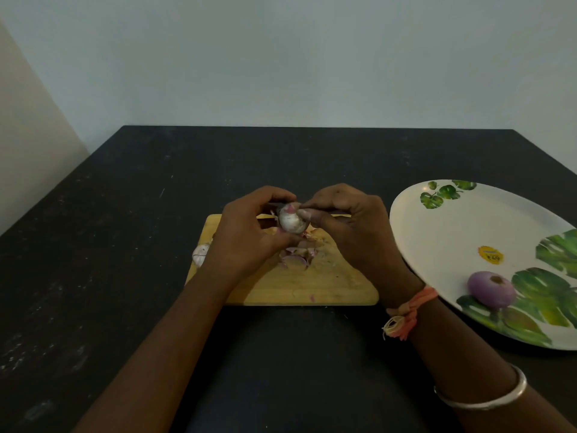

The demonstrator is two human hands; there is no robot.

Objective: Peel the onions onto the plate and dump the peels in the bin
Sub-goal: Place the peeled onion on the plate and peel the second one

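Note:
My left hand (246, 232) grips a small pale onion (291, 220) above a wooden cutting board (324, 285). My right hand (349, 223) pinches the onion's top with thumb and fingers. A dark object lies under the right fingers, possibly a knife; I cannot tell. Loose pink peels (298, 256) lie on the board under the hands. One peeled purple onion (490, 289) sits on the white leaf-patterned plate (443, 232) at the right. Another onion (201, 254), still in its skin, peeks out at the board's left edge behind my left wrist.
Board and plate rest on a dark tabletop (125, 214) against a pale wall. The plate runs off the right edge of the view. No bin is in view.

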